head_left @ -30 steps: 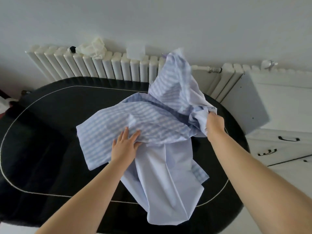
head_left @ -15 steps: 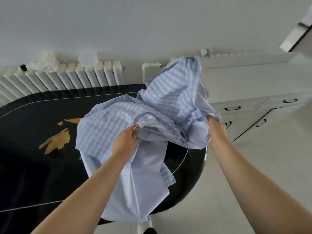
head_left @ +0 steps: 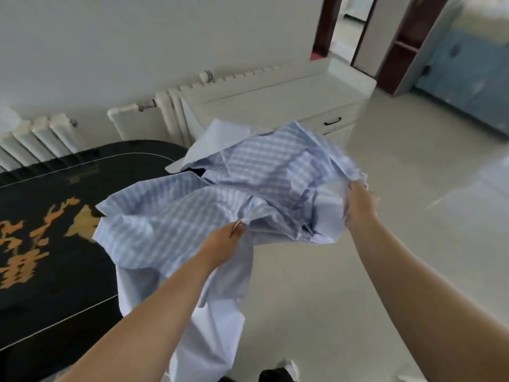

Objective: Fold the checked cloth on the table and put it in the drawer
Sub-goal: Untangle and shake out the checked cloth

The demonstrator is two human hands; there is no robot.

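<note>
The checked cloth (head_left: 248,188), light blue and white with a plain pale lining, is bunched and held in the air off the right end of the black table (head_left: 41,257). My left hand (head_left: 223,244) pinches its near edge at the middle. My right hand (head_left: 358,205) grips its right side. A long tail of the cloth hangs down between my arms toward the floor. Behind the cloth stands a white cabinet (head_left: 275,100) against the wall, with a shut drawer and its black handle (head_left: 332,121) showing at the cabinet's right end. The rest of the cabinet front is hidden by the cloth.
White radiators (head_left: 41,133) run along the wall behind the table. The table top carries gold markings (head_left: 33,244). Pale tiled floor (head_left: 385,271) spreads to the right. A doorway (head_left: 347,26) and a blue cabinet (head_left: 468,78) lie at the far right.
The cloth has come up off the table and swung right with both hands holding it. The view has turned right, from the table toward the white cabinet and floor.
</note>
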